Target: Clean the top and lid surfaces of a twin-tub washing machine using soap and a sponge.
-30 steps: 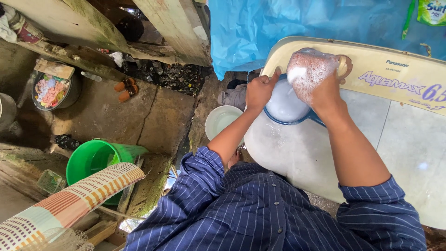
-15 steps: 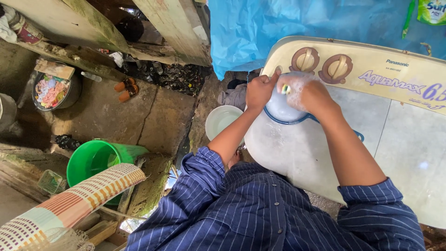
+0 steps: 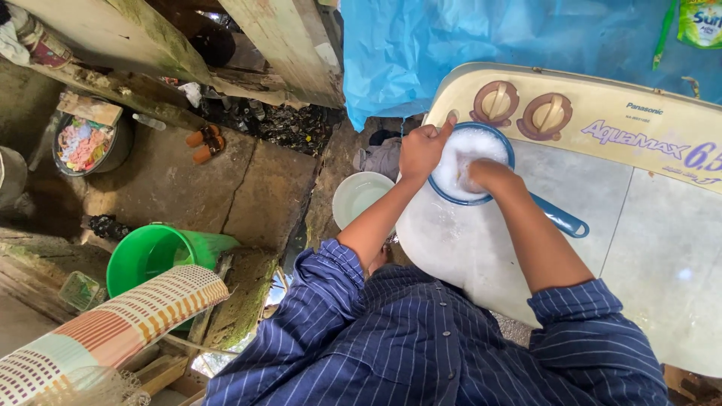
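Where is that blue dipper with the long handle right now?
The blue dipper sits on the washing machine's lid, just below the two round knobs. The left hand grips its rim and the right hand is inside its suds.

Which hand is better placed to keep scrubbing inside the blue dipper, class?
Right, probably: the right hand is down in the suds inside the blue dipper, while the left hand grips its rim.

We note a blue-rimmed dipper [image 3: 560, 217] filled with white foam [image 3: 470, 150]. Washing machine top [image 3: 647, 248]: cream, with two brown dials [image 3: 496, 101]. Tarp [image 3: 481, 37]: light blue. Bucket [image 3: 154, 259]: bright green. Shirt [image 3: 421, 346]: navy with thin pale stripes. Basin [image 3: 359, 194]: white.
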